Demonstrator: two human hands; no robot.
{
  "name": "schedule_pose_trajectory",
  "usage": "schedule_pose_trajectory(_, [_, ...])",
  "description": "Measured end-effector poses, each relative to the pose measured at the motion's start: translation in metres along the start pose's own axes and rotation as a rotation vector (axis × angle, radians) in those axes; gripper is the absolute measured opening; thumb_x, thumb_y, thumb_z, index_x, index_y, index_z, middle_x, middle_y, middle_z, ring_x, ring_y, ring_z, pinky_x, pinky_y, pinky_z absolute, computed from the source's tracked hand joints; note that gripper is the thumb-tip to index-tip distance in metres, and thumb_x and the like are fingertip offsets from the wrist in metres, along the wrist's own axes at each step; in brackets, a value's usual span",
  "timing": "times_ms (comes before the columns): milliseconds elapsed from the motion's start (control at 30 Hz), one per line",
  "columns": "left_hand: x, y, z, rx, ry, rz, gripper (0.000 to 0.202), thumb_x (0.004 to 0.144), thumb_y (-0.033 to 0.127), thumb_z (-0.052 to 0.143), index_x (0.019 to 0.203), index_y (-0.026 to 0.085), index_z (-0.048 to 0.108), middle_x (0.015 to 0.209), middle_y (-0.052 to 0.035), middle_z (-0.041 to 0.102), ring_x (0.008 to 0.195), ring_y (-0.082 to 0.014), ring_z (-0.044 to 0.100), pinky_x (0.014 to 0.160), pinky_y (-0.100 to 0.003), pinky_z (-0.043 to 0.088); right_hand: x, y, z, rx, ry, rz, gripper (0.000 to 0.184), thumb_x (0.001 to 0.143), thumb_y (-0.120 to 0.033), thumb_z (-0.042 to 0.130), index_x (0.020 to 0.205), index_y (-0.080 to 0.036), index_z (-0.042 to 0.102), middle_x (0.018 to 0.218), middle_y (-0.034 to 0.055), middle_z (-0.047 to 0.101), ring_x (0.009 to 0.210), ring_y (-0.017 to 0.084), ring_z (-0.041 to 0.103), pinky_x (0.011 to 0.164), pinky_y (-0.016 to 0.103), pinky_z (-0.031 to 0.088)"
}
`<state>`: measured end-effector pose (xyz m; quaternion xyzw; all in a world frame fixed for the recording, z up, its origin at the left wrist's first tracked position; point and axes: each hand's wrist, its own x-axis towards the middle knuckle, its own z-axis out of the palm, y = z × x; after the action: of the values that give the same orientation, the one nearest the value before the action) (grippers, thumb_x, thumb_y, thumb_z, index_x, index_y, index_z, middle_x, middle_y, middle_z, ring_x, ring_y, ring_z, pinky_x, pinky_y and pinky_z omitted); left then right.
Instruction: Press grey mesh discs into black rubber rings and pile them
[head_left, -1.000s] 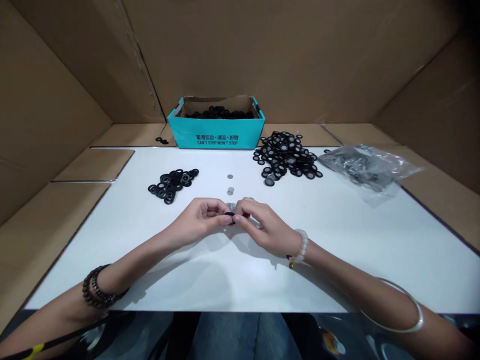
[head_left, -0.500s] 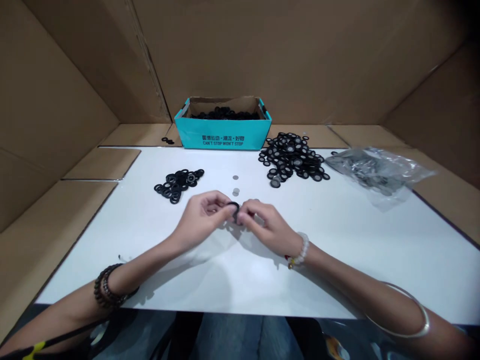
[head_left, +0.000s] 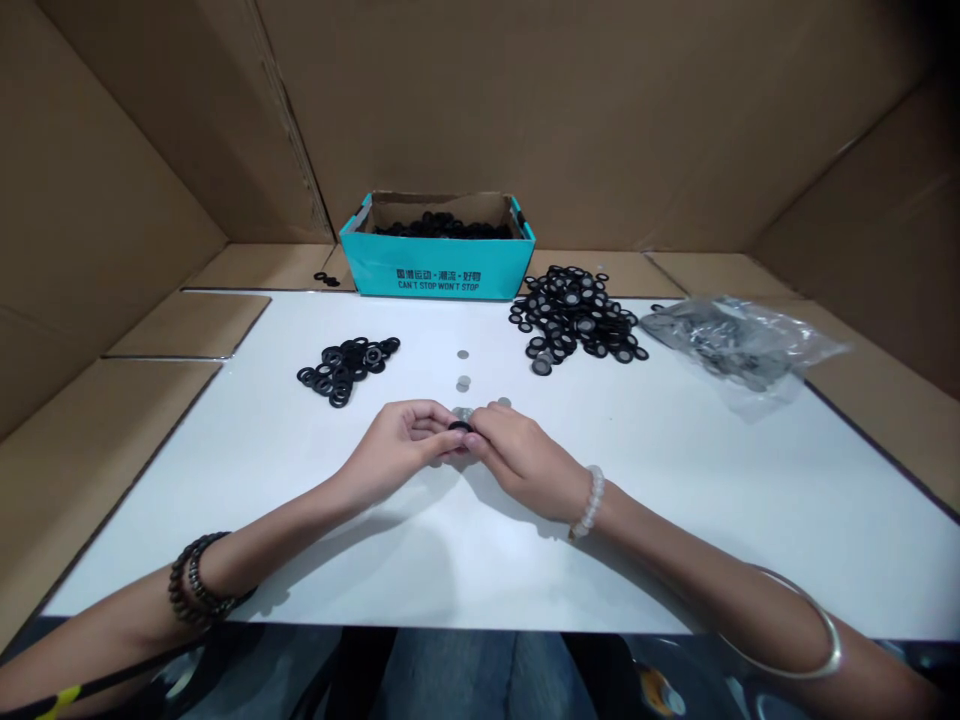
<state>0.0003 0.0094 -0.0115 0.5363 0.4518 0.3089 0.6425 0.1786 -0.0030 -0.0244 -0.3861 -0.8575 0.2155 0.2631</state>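
Note:
A small black rubber ring [head_left: 460, 427] is pinched between my two hands above the middle of the white table. My left hand [head_left: 401, 440] grips its left side between thumb and fingers. My right hand [head_left: 525, 455] has thumb and forefinger closed on its right edge; whether a disc is inside the ring is hidden by the fingers. Just beyond the fingertips lie a few small grey mesh discs [head_left: 463, 384], some partly covered by my hands. To the left is a loose heap of black rings [head_left: 349, 368].
A turquoise box [head_left: 439, 268] holding many black rings stands at the back. Right of it lies a large pile of black rings with grey centres [head_left: 577, 320], then a clear plastic bag [head_left: 739, 345] of grey discs. Cardboard walls [head_left: 480, 110] surround the white table [head_left: 712, 500].
The black ring has tipped from upright to flatter and come slightly lower. My right hand has turned over it and moved closer to my left hand. The whole view has shifted slightly.

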Motion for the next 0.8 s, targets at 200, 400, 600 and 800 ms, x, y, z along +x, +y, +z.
schedule_pose_trajectory(200, [-0.001, 0.002, 0.003, -0.023, 0.035, -0.027, 0.022, 0.063, 0.028, 0.076, 0.068, 0.012, 0.061, 0.064, -0.0027, 0.067, 0.062, -0.0133, 0.064, 0.062, -0.024, 0.049, -0.001, 0.0, 0.003, -0.004, 0.072, -0.112, 0.025, 0.093, -0.018, 0.032, 0.069, -0.021, 0.037, 0.064, 0.001, 0.045, 0.063, 0.016, 0.039, 0.059, 0.028, 0.033])
schedule_pose_trajectory(400, [-0.007, 0.014, 0.004, -0.082, -0.025, 0.029, 0.019, 0.06, 0.025, 0.077, 0.066, 0.013, 0.064, 0.062, 0.0003, 0.065, 0.061, -0.0119, 0.063, 0.066, -0.024, 0.052, -0.001, -0.007, 0.003, 0.111, 0.216, -0.217, 0.028, 0.09, -0.015, 0.036, 0.063, -0.022, 0.029, 0.057, -0.0025, 0.035, 0.057, 0.014, 0.034, 0.055, 0.027, 0.031])
schedule_pose_trajectory(600, [-0.008, 0.018, 0.005, -0.008, 0.024, 0.05, 0.013, 0.06, 0.02, 0.075, 0.065, 0.013, 0.065, 0.063, -0.0007, 0.066, 0.061, -0.0129, 0.063, 0.063, -0.024, 0.051, -0.002, -0.009, 0.005, 0.044, 0.284, -0.245, 0.027, 0.089, -0.013, 0.037, 0.064, -0.023, 0.029, 0.057, -0.0025, 0.034, 0.056, 0.014, 0.031, 0.055, 0.028, 0.029])
schedule_pose_trajectory(800, [-0.008, 0.018, 0.001, 0.008, -0.013, 0.075, 0.01, 0.064, 0.02, 0.073, 0.067, 0.013, 0.067, 0.066, -0.0019, 0.068, 0.066, -0.0139, 0.065, 0.067, -0.024, 0.051, -0.003, -0.006, 0.002, 0.063, 0.249, -0.257, 0.026, 0.09, -0.014, 0.036, 0.066, -0.022, 0.031, 0.059, -0.0018, 0.036, 0.058, 0.015, 0.032, 0.057, 0.028, 0.031])
